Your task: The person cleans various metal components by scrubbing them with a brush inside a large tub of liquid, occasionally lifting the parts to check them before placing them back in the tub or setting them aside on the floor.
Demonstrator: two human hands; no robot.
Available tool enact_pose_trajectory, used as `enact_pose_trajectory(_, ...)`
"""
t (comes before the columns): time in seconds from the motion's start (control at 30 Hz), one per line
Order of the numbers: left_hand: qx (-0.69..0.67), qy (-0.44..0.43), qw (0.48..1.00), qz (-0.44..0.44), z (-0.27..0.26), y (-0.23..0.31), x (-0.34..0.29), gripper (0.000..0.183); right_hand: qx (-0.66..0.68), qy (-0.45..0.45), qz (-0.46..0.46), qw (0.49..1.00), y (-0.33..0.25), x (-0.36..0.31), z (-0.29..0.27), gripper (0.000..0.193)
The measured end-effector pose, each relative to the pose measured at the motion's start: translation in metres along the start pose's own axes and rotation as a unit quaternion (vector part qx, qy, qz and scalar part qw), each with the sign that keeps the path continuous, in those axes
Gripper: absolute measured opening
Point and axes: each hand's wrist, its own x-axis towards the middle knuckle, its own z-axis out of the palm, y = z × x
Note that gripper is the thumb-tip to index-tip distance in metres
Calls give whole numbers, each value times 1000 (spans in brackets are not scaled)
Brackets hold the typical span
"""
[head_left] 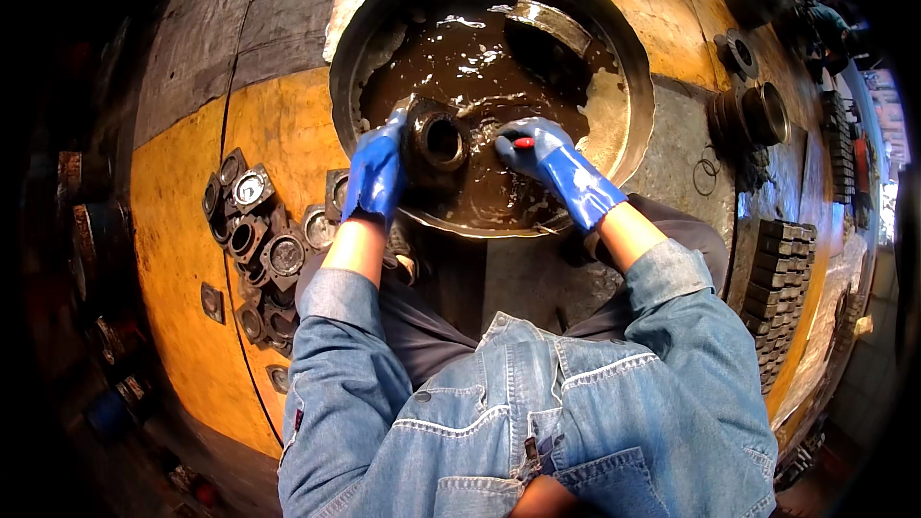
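My left hand (pixel 378 169), in a blue rubber glove, grips a dark, wet metal housing (pixel 418 142) with a squarish flange and a round bore. It is held over a big round metal basin (pixel 641 125) of murky brown liquid (pixel 413 67). Close to its right, my right hand (pixel 556 158), gloved the same way, is closed around a tool whose red handle end (pixel 523 143) pokes out of the fist. The rest of that tool is hidden. At the basin's far right, a curved metal piece (pixel 552 24) rises out of the liquid.
Left of my legs, several flanged metal parts (pixel 286 254) lie heaped on the worn yellow floor sheet (pixel 182 221). To the right stand a metal cylinder (pixel 766 115), thin rings (pixel 705 176) and stacked dark blocks (pixel 779 278). A toothed ring (pixel 739 53) lies farther back.
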Motion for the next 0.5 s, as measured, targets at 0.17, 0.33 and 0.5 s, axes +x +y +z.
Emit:
enact_pose_trajectory(0.17,-172,9,980,-96,3,-18,4,56,-31,-37,-371,928,-38,32,-12,33)
enact_pose_trajectory(0.33,-105,-1,987,-125,4,-2,8,57,-130,-118,-318,931,-38,51,-12,26)
enact_pose_trajectory(0.5,-88,5,983,-162,3,8,2,57,40,-182,124,975,-59,42,2,38)
